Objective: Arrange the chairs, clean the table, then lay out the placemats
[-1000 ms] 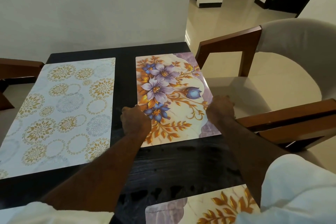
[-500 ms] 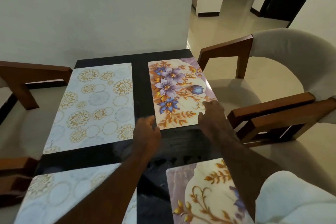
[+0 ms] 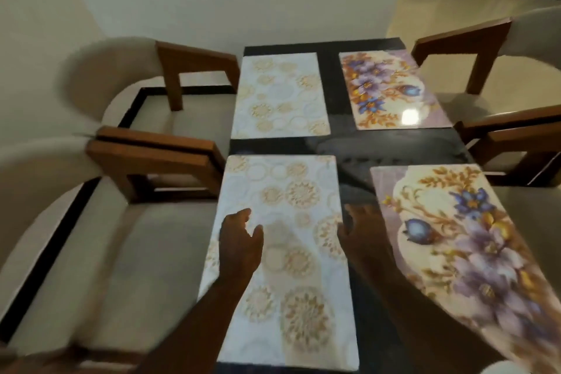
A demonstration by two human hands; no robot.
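**Change noted.** One second ago both hands rested on the far right placemat with purple and blue flowers and gold leaves (image 3: 391, 91). Both hands have since left it and come back to the near left placemat, a white rectangle with gold circular medallions (image 3: 291, 282). The view has also pulled back, so all four mats are now in sight.

**Hands.** The left hand (image 3: 239, 240) lies over the left edge of the near left mat, its fingers (image 3: 244, 215) loosely spread and gripping nothing. The right hand (image 3: 361, 231) is at the mat's right edge, over the bare dark strip between the two near mats. Its fingers appear relaxed and holding nothing. Blur prevents confirming whether either hand actually touches the mat.

**Task items.** The dark glossy desk (image 3: 331, 94) carries four mats:
- The matching white and gold mat (image 3: 279, 94) lies far left.
- The floral mat lies far right.
- A second floral mat (image 3: 455, 237) lies near right, its edges visibly angled against the desk edge.
- The mat under attention lies near left.

Cushioned chairs with brown wooden arms stand along both sides, the near left chair (image 3: 106, 252) and the far right chair (image 3: 485, 70) among them.

**Assessment.** The far right mat appears settled. The present step is judged to be squaring the near left mat. The task is in its closing stage, and the near right mat probably needs straightening.
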